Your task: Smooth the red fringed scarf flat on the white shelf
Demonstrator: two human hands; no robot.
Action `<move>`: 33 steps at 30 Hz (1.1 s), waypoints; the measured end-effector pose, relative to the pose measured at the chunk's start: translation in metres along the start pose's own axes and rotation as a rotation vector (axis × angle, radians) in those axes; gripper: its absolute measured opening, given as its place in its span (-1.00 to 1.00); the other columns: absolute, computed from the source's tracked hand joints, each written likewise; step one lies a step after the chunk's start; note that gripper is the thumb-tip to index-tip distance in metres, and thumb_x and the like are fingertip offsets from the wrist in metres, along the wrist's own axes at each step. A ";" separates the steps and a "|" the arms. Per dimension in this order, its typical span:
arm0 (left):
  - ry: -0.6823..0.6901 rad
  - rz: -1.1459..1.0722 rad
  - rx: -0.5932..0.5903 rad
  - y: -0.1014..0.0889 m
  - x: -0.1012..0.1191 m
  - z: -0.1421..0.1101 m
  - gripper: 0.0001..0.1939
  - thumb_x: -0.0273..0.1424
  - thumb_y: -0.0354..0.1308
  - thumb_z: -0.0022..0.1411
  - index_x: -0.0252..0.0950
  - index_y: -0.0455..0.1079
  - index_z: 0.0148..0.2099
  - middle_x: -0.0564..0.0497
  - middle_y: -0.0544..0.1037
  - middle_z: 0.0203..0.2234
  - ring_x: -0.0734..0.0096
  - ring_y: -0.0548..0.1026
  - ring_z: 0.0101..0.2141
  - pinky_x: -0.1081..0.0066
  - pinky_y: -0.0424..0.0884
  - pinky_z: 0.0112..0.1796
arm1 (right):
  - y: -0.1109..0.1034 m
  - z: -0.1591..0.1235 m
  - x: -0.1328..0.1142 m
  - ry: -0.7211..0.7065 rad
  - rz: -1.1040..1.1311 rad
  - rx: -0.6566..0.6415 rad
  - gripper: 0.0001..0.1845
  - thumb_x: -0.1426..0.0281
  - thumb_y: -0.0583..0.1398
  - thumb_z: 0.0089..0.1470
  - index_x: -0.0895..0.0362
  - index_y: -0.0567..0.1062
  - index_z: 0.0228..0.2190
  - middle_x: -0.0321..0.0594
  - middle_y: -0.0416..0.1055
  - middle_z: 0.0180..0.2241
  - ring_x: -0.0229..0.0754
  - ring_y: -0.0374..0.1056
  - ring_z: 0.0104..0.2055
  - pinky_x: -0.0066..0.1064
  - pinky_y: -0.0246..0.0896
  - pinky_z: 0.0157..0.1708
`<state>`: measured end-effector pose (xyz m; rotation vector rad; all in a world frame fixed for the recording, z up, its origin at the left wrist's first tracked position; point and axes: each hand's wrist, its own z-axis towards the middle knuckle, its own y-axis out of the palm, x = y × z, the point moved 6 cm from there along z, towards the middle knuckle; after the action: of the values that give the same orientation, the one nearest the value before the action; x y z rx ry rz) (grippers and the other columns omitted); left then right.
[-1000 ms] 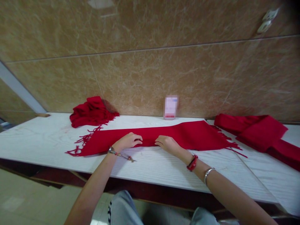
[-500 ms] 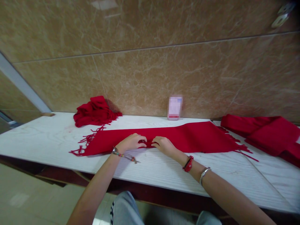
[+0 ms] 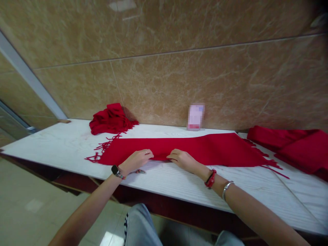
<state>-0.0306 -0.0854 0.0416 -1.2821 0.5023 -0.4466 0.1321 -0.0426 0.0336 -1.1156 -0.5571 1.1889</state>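
A red scarf (image 3: pixel 217 148) with fringed ends lies stretched lengthwise along the white tabletop. Both hands grip its near edge around the middle. My left hand (image 3: pixel 138 159) is closed on that edge, fingers pointing right; a ring shows on it, with a watch and a beaded bracelet at the wrist. A short way to its right, my right hand (image 3: pixel 183 160) pinches the same edge between thumb and fingers. A red band and a silver bangle circle the right wrist. The strip of scarf between the hands runs fairly straight.
Against the tiled wall at the back left sits a crumpled red scarf (image 3: pixel 109 119). Another folded red scarf (image 3: pixel 302 148) lies at the right. A blurred pinkish upright object (image 3: pixel 195 117) leans by the wall. The white table (image 3: pixel 164 181) has its front edge near my knees.
My left hand has slid left along the near edge, widening the gap between my hands. The scarf's edge between them looks straighter. The view has shifted slightly.
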 end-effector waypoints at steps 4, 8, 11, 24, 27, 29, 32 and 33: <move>-0.070 -0.029 0.142 0.002 -0.011 -0.015 -0.84 -0.44 0.06 0.23 -0.34 0.35 -0.13 -0.04 0.49 -0.25 0.38 0.45 -0.24 0.41 0.37 -0.20 | 0.003 0.001 0.014 0.092 0.037 0.047 -0.78 0.48 0.07 0.12 0.20 0.50 -0.27 -0.12 0.47 -0.29 -0.18 0.34 -0.21 -0.36 0.23 -0.15; -0.091 -0.082 0.280 0.001 -0.018 -0.017 -0.82 -0.41 0.05 0.24 -0.36 0.36 -0.13 -0.04 0.52 -0.27 0.39 0.48 -0.26 0.40 0.38 -0.20 | 0.005 0.001 0.019 0.136 0.014 0.013 -0.80 0.47 0.08 0.11 0.20 0.50 -0.29 -0.12 0.48 -0.29 -0.17 0.35 -0.21 -0.35 0.23 -0.15; -0.101 -0.120 0.302 -0.001 -0.017 -0.016 -0.84 -0.41 0.09 0.21 -0.35 0.37 -0.16 -0.02 0.53 -0.29 0.40 0.48 -0.27 0.41 0.38 -0.20 | 0.005 0.000 0.018 0.125 0.017 0.010 -0.79 0.47 0.07 0.12 0.19 0.50 -0.29 -0.14 0.48 -0.29 -0.19 0.35 -0.21 -0.36 0.23 -0.15; -0.054 0.143 0.193 0.003 -0.032 -0.049 -0.80 -0.46 -0.02 0.27 -0.36 0.38 -0.11 -0.06 0.55 -0.33 0.38 0.50 -0.31 0.40 0.41 -0.28 | 0.003 0.000 -0.002 -0.039 -0.101 0.027 -0.74 0.42 0.06 0.14 0.14 0.51 -0.20 -0.13 0.42 -0.28 -0.21 0.31 -0.26 -0.42 0.24 -0.24; -0.032 0.127 0.189 0.003 -0.029 -0.044 -0.79 -0.49 -0.02 0.26 -0.35 0.38 -0.10 -0.06 0.54 -0.29 0.39 0.48 -0.27 0.40 0.40 -0.24 | 0.006 0.004 -0.010 -0.067 -0.148 0.022 -0.71 0.42 0.06 0.14 0.16 0.47 -0.13 -0.09 0.42 -0.24 -0.18 0.31 -0.22 -0.38 0.24 -0.21; -0.053 0.081 0.205 0.001 -0.030 -0.045 -0.79 -0.47 0.01 0.24 -0.33 0.37 -0.09 -0.05 0.52 -0.26 0.39 0.47 -0.24 0.41 0.39 -0.21 | 0.008 0.006 -0.014 -0.076 -0.158 0.004 -0.72 0.43 0.05 0.15 0.15 0.48 -0.15 -0.09 0.42 -0.23 -0.18 0.32 -0.22 -0.38 0.23 -0.19; -0.050 0.076 0.181 -0.001 -0.035 -0.055 -0.77 -0.49 0.02 0.22 -0.31 0.37 -0.08 -0.05 0.49 -0.24 0.39 0.45 -0.21 0.41 0.39 -0.20 | 0.011 0.006 -0.016 -0.096 -0.136 -0.026 -0.73 0.44 0.04 0.15 0.13 0.51 -0.19 -0.10 0.43 -0.23 -0.20 0.33 -0.22 -0.39 0.23 -0.19; -0.041 0.099 0.156 -0.001 -0.037 -0.060 -0.77 -0.52 0.00 0.22 -0.31 0.38 -0.10 -0.05 0.49 -0.24 0.39 0.45 -0.21 0.41 0.40 -0.21 | 0.012 0.006 -0.016 -0.104 -0.126 -0.030 -0.73 0.43 0.05 0.15 0.13 0.51 -0.19 -0.10 0.43 -0.23 -0.20 0.33 -0.22 -0.39 0.22 -0.19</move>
<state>-0.0953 -0.1118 0.0337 -1.1097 0.4846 -0.3686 0.1167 -0.0557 0.0286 -1.0324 -0.7172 1.1368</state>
